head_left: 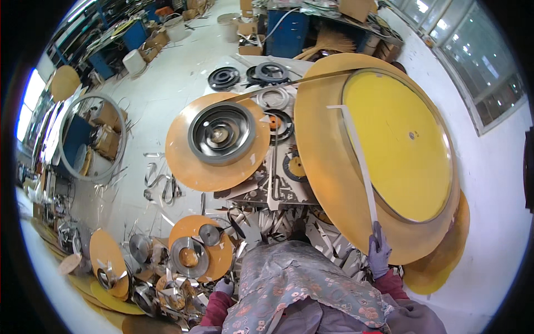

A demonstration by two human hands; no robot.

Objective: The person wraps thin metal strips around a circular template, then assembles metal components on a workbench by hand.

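My right hand [380, 253], in a grey glove, grips the lower end of a long pale flat strip [360, 158]. The strip runs up across the large orange disc [320, 161] and the round yellow face [400, 128], its top end bent to the left. My left hand [225, 286], also gloved, is low beside the apron, its fingers curled; what they hold, if anything, cannot be made out. To the left, a smaller orange disc [181, 145] carries a dark metal coil [221, 133]. A dark thin band [289, 82] stretches from this coil to the large disc.
Black rings [223, 78] and an orange-centred reel [275, 122] lie on the worktable. Scrap strips [278, 222] are heaped below its front edge. Coils on an orange disc [189, 257] stand at lower left. A white wall [495, 222] borders the right side.
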